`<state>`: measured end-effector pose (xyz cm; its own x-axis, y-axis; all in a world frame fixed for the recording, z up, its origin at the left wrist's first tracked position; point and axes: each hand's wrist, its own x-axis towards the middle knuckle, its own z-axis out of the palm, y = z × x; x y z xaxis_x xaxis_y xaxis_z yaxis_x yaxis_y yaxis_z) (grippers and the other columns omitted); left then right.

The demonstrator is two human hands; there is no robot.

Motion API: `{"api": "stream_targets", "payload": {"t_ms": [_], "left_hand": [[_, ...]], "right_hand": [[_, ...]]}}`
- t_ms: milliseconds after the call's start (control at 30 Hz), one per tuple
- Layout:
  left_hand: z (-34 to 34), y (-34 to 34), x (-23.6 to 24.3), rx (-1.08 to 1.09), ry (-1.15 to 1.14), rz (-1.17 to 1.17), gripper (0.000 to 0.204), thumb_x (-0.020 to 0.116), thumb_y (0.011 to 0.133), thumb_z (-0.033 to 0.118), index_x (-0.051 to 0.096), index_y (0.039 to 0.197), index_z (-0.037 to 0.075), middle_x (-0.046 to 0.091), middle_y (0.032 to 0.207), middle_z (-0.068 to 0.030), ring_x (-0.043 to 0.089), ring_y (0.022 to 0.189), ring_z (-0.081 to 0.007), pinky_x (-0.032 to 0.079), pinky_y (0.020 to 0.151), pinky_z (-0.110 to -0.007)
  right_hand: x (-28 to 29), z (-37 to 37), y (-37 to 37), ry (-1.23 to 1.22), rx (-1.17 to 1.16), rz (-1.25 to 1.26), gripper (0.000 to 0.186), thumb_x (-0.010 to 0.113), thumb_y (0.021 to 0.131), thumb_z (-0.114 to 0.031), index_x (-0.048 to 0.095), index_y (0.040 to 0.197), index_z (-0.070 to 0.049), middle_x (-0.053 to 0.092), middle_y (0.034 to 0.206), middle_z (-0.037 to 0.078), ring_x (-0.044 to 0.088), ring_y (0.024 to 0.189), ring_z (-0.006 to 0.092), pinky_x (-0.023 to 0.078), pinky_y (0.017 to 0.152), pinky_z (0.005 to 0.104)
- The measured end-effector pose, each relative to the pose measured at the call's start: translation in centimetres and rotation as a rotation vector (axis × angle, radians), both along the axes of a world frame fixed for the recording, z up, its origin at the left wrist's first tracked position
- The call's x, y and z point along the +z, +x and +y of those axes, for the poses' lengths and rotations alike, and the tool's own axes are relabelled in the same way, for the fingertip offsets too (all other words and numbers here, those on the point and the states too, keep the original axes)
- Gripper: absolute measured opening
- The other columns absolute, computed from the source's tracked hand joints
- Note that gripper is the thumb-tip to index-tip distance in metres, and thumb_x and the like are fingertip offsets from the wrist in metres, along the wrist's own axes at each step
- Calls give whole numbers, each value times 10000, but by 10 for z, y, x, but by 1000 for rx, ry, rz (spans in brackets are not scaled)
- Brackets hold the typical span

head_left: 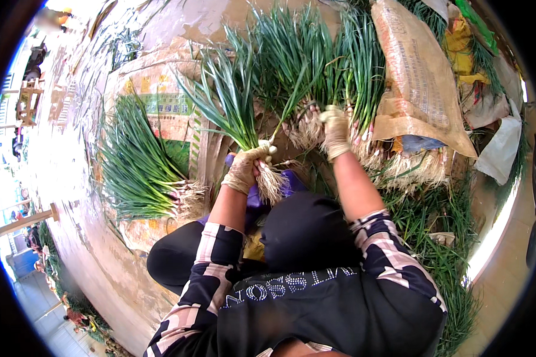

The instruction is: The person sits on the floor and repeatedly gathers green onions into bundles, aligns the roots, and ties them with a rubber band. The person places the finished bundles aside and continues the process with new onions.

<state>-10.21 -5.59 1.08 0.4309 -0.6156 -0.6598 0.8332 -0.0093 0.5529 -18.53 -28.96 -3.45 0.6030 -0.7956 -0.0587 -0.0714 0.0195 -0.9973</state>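
My left hand, in a pale work glove, is wrapped round a bunch of spring onions. Their green leaves fan up and away from me, while the white bulbs and stringy roots stick out beside my thumb. One stalk leans off to the right from this bunch. My right hand, gloved too, is over the root ends of a big pile of spring onions. Its fingers look curled in; what they grip, if anything, is too small and blurred to make out.
Left of my knees, a laid-out bundle of spring onions rests on a printed woven sack. Another woven sack covers more onions at right, their roots showing. Loose green leaves litter the ground beside my right arm.
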Motion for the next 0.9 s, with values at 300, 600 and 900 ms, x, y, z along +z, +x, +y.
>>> {"api": "stream_targets", "payload": {"t_ms": [300, 600, 900], "left_hand": [[25, 1, -12, 283, -492, 271, 321, 515, 785, 52, 467, 1082, -58, 548, 781, -96, 446, 562, -133, 377, 483, -251], [38, -12, 9, 203, -387, 178, 282, 515, 789, 104, 483, 1038, -25, 460, 643, -59, 381, 499, -130, 333, 453, -238], [56, -9, 2, 266, -416, 66, 132, 530, 781, 68, 485, 894, 15, 471, 628, -67, 398, 494, -127, 321, 441, -235]], "right_hand": [[14, 28, -50, 152, 1186, 826, 697, 604, 795, -391, 299, 1349, -96, 471, 1263, 137, 532, 1045, 221, 434, 854, 332], [-45, 82, 24, 51, 766, -119, 276, 474, 906, -276, 615, 874, -42, 633, 799, 26, 549, 678, 117, 451, 676, 240], [-33, 69, -40, 710, 1466, 689, 420, 549, 827, -449, 581, 974, -57, 632, 848, 39, 571, 622, 109, 448, 508, 244]]}}
